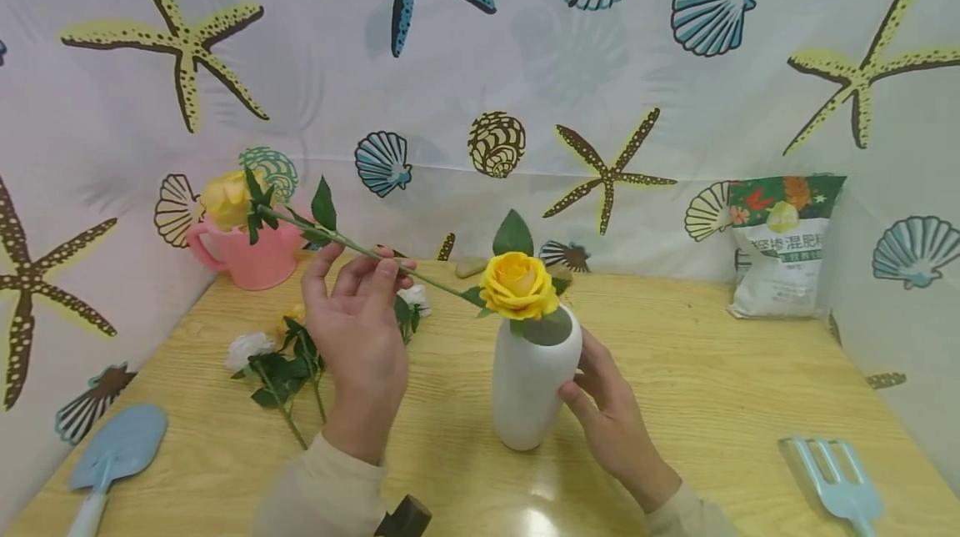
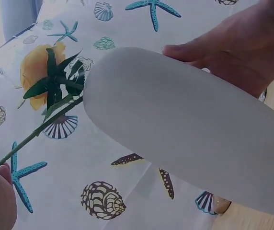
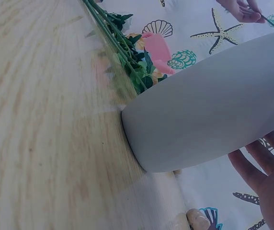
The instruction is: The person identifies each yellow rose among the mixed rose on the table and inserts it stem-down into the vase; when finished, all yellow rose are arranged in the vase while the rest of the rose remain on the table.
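Observation:
My left hand (image 1: pixel 360 328) pinches the green stem of a yellow rose (image 1: pixel 227 199) between thumb and fingers. Its bloom points up to the left, and the stem slants down to the right toward the mouth of a white vase (image 1: pixel 528 391). A second yellow rose (image 1: pixel 519 285) stands in that vase, its bloom and leaves over the rim, covering the far end of the held stem. On the vase's right side, my right hand (image 1: pixel 611 429) grips the body, thumb in front and fingers behind. The vase base rests on the wooden table in the right wrist view.
White and yellow flowers (image 1: pixel 281 370) lie left of the left hand, before a pink watering can (image 1: pixel 258 258). A blue trowel (image 1: pixel 123 445) is at front left, a blue hand fork (image 1: pixel 838 474) at front right. A fertilizer bag (image 1: pixel 783 258) stands back right; stones (image 1: pixel 470 268) lie behind the vase.

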Available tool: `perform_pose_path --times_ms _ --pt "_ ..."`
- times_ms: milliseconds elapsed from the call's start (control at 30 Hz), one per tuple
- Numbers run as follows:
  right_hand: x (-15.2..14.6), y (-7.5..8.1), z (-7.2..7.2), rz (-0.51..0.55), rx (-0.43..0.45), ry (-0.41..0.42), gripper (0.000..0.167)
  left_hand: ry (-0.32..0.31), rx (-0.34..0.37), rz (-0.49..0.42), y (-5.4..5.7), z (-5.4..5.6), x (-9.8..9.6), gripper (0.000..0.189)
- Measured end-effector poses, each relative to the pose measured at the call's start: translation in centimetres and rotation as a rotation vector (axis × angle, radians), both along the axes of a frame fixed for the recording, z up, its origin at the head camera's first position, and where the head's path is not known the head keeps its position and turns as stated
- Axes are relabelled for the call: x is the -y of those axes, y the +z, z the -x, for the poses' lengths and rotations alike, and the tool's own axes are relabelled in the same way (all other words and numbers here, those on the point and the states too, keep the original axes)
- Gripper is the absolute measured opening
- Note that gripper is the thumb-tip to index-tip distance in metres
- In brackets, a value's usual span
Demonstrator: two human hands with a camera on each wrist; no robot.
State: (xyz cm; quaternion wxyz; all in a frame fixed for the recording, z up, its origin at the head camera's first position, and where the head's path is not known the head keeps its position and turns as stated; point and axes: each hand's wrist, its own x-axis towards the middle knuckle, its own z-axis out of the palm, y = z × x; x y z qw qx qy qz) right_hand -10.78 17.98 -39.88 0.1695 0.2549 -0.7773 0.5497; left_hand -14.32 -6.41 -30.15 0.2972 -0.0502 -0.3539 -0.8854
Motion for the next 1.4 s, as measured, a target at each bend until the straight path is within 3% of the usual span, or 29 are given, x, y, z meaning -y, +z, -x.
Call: perform_pose_path --times_ms 133,533,833,1133,1400 --pt "0.0 -0.1 0.0 0.001 0.011 0.000 0.060 0.044 -0.042 0.047 0.0 -0.3 -0.5 0.046" --pt "-0.1 -0.2 0.1 -0.019 0.006 0.007 0.058 0.085 -0.201 0.249 -0.6 -1.1 -2.2 0.048" --pt "0.0 -0.1 0.0 -0.038 0.018 -0.039 0.061 0.012 -0.245 0.376 -1.4 -1.2 -3.5 0.048" --pt "0.0 -0.1 0.1 -0.030 0.020 -0.031 0.060 -0.048 -0.267 0.509 -2.1 -1.4 -4.3 0.048" --pt "0.0 -0.1 0.1 -0.009 -0.005 0.011 0.045 -0.097 -0.297 0.578 -2.4 -1.4 -4.7 0.040"
